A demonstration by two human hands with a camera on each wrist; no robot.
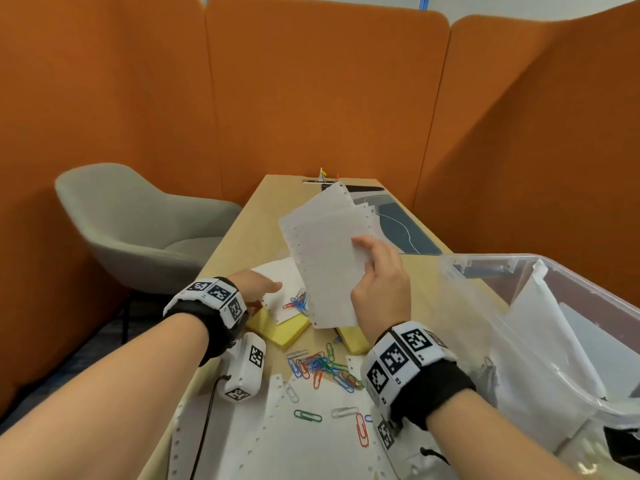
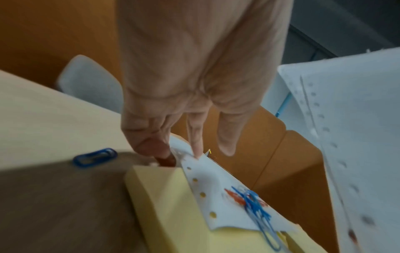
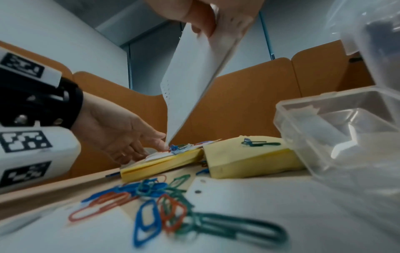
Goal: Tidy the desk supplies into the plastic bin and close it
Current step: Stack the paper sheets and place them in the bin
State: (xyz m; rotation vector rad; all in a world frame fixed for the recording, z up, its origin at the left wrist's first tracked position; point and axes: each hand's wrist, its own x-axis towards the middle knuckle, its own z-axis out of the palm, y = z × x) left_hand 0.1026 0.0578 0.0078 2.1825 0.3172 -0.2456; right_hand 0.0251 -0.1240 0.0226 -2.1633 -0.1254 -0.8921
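Note:
My right hand (image 1: 367, 258) grips a fanned stack of white perforated sheets (image 1: 325, 251), held tilted above the desk; the right wrist view shows that stack (image 3: 194, 71) hanging from my fingers. My left hand (image 1: 273, 287) reaches to a single white sheet (image 1: 280, 289) that lies on a yellow sticky pad (image 1: 277, 329). Thumb and forefinger of the left hand (image 2: 179, 154) pinch that sheet's (image 2: 218, 190) corner, and blue and red paper clips (image 2: 251, 202) lie on it. A second yellow pad (image 1: 353, 341) sits beside it. The clear plastic bin (image 1: 478, 292) stands open at the right.
Loose coloured paper clips (image 1: 322, 368) are scattered on the desk and on large perforated sheets (image 1: 294, 445) at the near edge. A blue clip (image 2: 95, 156) lies left of the pad. A grey chair (image 1: 138, 230) stands left; orange partitions surround the desk. A dark mat (image 1: 401, 226) lies at the far end.

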